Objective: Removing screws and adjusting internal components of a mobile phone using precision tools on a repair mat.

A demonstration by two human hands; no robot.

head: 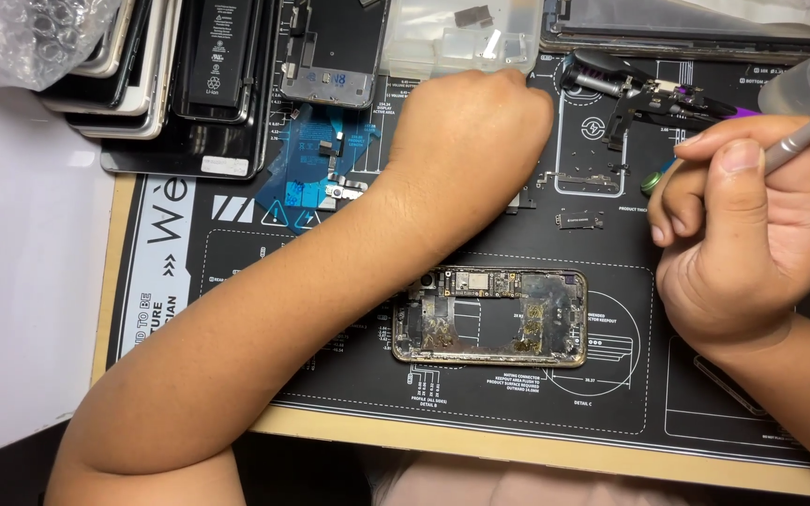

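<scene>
An opened phone frame point(489, 317) lies flat on the black repair mat point(330, 375), its dirty inner boards exposed. My left hand point(466, 141) reaches across the mat to a clear plastic parts box point(461, 37) at the far edge, fingers curled under and hidden; what they hold cannot be seen. My right hand point(747, 230) hovers right of the phone, closed around a thin grey metal tool point(803, 131) whose shaft points up and right.
A stack of phone screens and a battery point(189, 75) sits at the upper left beside a bubble-wrap bag point(21, 37). Blue adhesive film point(316, 164) and small loose parts point(581, 219) lie on the mat. A flex assembly point(649, 94) rests at top right.
</scene>
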